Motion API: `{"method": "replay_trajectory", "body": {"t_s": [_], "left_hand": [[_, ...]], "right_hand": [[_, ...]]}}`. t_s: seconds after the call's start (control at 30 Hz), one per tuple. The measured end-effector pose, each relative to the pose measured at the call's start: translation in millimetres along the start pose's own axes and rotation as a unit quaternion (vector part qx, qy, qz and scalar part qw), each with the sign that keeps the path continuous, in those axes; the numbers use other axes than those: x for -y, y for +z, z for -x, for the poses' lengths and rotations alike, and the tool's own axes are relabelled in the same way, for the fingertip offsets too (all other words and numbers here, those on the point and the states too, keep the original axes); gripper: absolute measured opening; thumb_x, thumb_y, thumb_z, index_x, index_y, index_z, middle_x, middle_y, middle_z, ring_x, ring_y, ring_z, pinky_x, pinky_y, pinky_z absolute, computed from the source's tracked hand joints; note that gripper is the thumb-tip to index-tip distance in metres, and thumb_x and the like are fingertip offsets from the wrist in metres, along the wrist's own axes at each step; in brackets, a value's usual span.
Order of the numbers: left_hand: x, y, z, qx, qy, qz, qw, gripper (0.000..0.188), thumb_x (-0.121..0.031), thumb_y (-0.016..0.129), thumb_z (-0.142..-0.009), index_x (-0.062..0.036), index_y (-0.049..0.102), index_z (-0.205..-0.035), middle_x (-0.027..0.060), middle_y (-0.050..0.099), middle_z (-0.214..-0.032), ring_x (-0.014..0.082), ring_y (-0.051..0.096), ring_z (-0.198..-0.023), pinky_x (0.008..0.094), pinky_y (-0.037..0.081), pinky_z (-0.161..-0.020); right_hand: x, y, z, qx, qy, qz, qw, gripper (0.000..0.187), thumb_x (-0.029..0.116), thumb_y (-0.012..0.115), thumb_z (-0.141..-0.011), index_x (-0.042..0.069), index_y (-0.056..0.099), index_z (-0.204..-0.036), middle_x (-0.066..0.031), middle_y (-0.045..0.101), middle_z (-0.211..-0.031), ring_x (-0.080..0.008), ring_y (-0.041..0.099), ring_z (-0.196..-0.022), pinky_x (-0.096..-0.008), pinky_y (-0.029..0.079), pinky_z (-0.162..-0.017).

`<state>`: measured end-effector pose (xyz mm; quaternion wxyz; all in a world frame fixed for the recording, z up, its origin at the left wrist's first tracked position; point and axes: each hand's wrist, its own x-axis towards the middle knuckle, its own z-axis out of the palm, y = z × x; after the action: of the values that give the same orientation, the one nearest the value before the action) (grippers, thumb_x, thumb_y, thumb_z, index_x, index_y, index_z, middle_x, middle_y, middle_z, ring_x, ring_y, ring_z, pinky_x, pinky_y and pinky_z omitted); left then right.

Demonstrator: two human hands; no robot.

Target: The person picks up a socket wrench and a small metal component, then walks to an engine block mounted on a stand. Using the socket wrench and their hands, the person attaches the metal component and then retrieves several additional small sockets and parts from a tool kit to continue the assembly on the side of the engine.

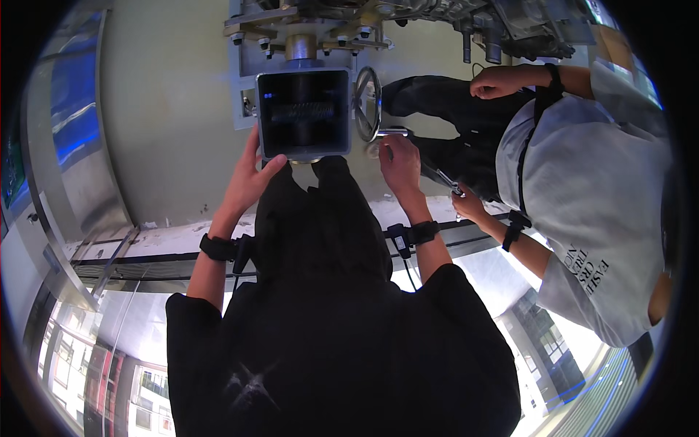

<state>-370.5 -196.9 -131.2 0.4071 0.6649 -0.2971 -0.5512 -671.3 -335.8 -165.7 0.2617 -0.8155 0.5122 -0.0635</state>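
A square metal box (342, 149) stands before my legs, its open face showing a dark inside with a ribbed, worm-like shaft (302, 111). My left hand (253, 178) lies against the box's left side, thumb stretched onto its near edge and fingers extended along the wall. On the box's right side is a chrome handwheel (378, 105) with a crank handle (394, 132) sticking out to the right. My right hand (400, 164) is closed at this handle, its fingers curled just below it; the exact contact is partly hidden.
An engine-like metal assembly (524, 33) hangs on a bolted bracket (342, 36) beyond the box. To the right stands a co-worker in a grey shirt (582, 197), one hand (470, 204) holding a ratchet wrench (450, 182). A metal-framed cabinet (80, 131) is at left.
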Motion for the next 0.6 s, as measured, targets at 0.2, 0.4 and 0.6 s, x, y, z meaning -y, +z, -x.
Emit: {"method": "replay_trajectory", "body": {"t_s": [0.2, 0.4, 0.6], "left_hand": [[-26.6, -8.3, -11.2, -0.016, 0.023, -0.032, 0.999, 0.053, -0.029, 0.061, -0.099, -0.0005, 0.047, -0.142, 0.0181, 0.061, -0.132, 0.025, 0.061, -0.119, 0.0369, 0.046, -0.101], [-41.1, -31.7, -22.4, -0.016, -0.083, 0.024, 0.996, 0.035, -0.03, 0.056, -0.102, 0.0026, 0.069, -0.098, 0.0062, 0.068, -0.069, 0.0121, 0.062, -0.062, 0.0274, 0.049, -0.066], [-67.2, -36.4, -51.6, 0.004, -0.117, -0.065, 0.991, 0.031, -0.026, 0.057, -0.102, 0.0016, 0.071, -0.097, 0.0059, 0.068, -0.069, 0.012, 0.062, -0.062, 0.0271, 0.047, -0.061]], "right_hand": [[7.9, -22.4, -6.1, -0.095, 0.061, 0.01, 0.994, 0.026, 0.022, 0.069, -0.087, 0.006, 0.063, -0.067, -0.0093, 0.058, -0.058, -0.0316, 0.059, -0.063, -0.0438, 0.047, -0.082], [10.5, -28.1, -18.0, -0.124, 0.071, 0.003, 0.99, 0.041, 0.024, 0.068, -0.091, 0.005, 0.056, -0.056, -0.0109, 0.053, -0.054, -0.0332, 0.054, -0.058, -0.0435, 0.046, -0.074], [26.3, -36.8, -34.1, -0.129, 0.136, -0.093, 0.978, 0.021, 0.015, 0.066, -0.09, 0.004, 0.067, -0.073, -0.0116, 0.065, -0.074, -0.0336, 0.062, -0.074, -0.0429, 0.048, -0.076]]}}
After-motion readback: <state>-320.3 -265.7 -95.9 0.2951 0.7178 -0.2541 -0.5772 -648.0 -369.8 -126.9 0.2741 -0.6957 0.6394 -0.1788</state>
